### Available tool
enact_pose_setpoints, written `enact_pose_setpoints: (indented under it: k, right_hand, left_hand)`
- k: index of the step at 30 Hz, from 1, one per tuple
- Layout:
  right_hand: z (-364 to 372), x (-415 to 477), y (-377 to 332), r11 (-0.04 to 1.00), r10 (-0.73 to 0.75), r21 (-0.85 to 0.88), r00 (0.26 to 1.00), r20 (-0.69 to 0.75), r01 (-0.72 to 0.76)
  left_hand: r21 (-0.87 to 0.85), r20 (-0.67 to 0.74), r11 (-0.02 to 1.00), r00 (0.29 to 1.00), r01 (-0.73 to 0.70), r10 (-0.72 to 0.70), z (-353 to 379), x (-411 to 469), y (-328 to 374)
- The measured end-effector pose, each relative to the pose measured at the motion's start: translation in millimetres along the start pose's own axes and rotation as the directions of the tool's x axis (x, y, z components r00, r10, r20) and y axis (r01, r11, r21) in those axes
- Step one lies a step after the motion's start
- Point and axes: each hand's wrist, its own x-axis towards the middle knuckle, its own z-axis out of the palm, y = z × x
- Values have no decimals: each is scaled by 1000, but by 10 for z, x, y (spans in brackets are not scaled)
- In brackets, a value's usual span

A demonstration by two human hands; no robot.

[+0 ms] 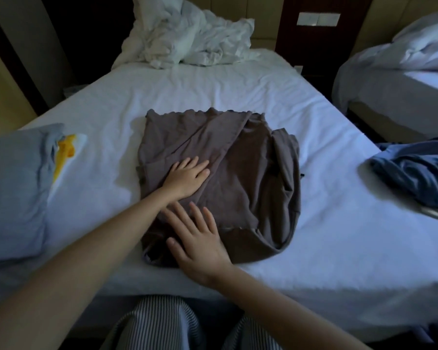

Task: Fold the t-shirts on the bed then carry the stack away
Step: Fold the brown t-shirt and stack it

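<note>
A grey-brown t-shirt [248,173] lies partly folded on the white bed [339,223], its right side bunched in loose folds. My left hand [187,176] lies flat on the shirt's left middle, fingers straight. Nearer to me, my right hand [200,242] presses flat on the shirt's lower left part, fingers spread. A light blue garment with a yellow and white print [23,188] lies folded at the bed's left edge. A dark blue garment [415,173] lies crumpled at the right edge.
A rumpled white duvet [187,39] is heaped at the head of the bed. A second bed [402,79] stands to the right across a narrow gap. My striped trousers [162,327] touch the bed's near edge.
</note>
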Motion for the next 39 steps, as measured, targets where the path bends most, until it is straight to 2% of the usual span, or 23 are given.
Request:
enact_pose_setpoints:
  k: [2,5,7,9,11,14,16,19,21,23,24,26,28,30,32,33,36,39]
  right_hand:
    - [-126,-60,10,995,67,86,991,-117,-57]
    - [-351,-143,211,995,100,18,937,-334,-100]
    - [-575,-148,424,987,103,-58,860,-499,-152]
    - [-813,-161,676,974,147,-43,771,-620,-221]
    - [-994,-217,988,935,235,-46,709,-665,-353]
    - [-1104,-394,1437,781,514,-31,671,-535,-624]
    - [-1052,-489,1604,709,638,-47,669,-380,-704]
    - [-992,-519,1669,763,575,-129,757,-311,-633]
    - [-983,-530,1701,803,524,-124,789,-320,-583]
    - [-954,-557,1739,837,484,-55,783,-391,-544]
    - [-928,-563,1755,851,466,-12,765,-445,-525]
    - [-876,-563,1783,872,430,42,721,-543,-488]
    - [-863,-559,1788,882,426,94,696,-579,-462]
    - [-875,-568,1792,882,451,182,666,-594,-435]
    - [-883,-572,1790,878,467,238,635,-616,-415]
    - [-885,-573,1785,880,465,250,626,-626,-404]
    - [-901,-593,1760,885,462,300,597,-656,-355]
    - [-948,-632,1691,878,477,372,511,-715,-301]
  left_hand:
    - [-149,-49,988,999,-29,22,-32,-146,45]
    - [-537,-162,840,987,-77,-13,-178,-328,317]
    - [-579,-216,794,974,-184,68,-289,-452,606]
    - [-461,-270,824,937,-329,223,-350,-506,884]
    - [-331,-263,855,909,-399,322,-384,-472,1149]
    - [-286,-230,861,902,-421,365,-388,-270,1609]
    - [-291,-190,869,914,-401,358,-314,-35,1909]
    - [-221,-76,910,936,-352,344,-114,394,2249]
    - [-59,-40,915,917,-400,398,-12,627,2375]
    - [237,6,871,897,-431,442,32,845,2416]
    - [370,76,834,908,-409,412,23,928,2417]
    - [514,232,784,936,-348,264,-58,1092,2439]
    - [559,373,759,919,-334,130,-226,1192,2441]
    - [521,542,775,840,-357,23,-391,1241,2407]
    - [451,612,801,790,-394,43,-515,1147,2344]
    - [415,571,820,814,-395,103,-543,1105,2312]
    - [245,303,881,895,-405,327,-586,996,2250]
    - [-52,56,914,913,-402,405,-733,869,2256]
